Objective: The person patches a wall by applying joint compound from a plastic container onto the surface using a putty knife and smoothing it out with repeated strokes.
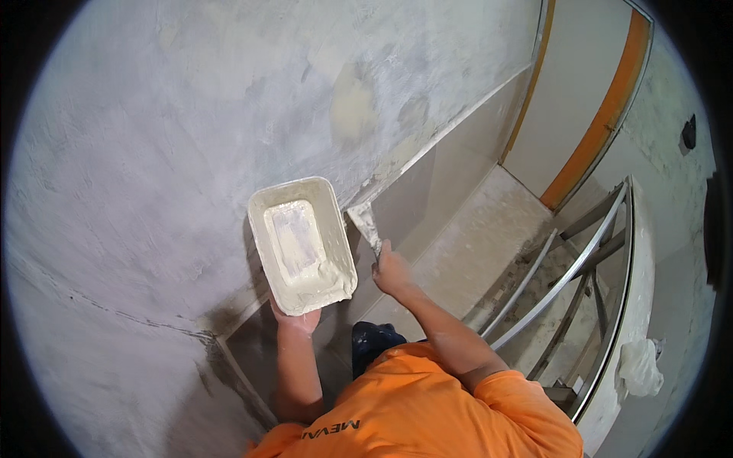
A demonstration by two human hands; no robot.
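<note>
Head view, looking down. We note first the rough grey plastered wall [175, 137], filling the upper left, with a paler patch near its lower edge where it meets the smooth beige tiled band [427, 198] below. A metal ladder frame [580, 267] stands well apart at the right, with a white rag [637, 366] hanging from its side.

Our left hand [296, 317] supports, from beneath, the white rectangular plastic tray [301, 244]; fingers clenched on its near short end, long axis running away from us toward the wall. Contents: white wet putty, heaped thickest in the near right corner and smeared up the walls, with a scraped, thinner rectangle in the middle.

Our right hand [391, 269] is clenched on the handle of the putty-coated flat steel blade [366, 221]. The blade lies up and left of the fingers, its long axis slanting toward the wall's lower edge, its tip at the plaster-to-tile junction. It sits just beside the tray's far right corner; we cannot tell whether they touch. The right hand is nearer the junction.
</note>
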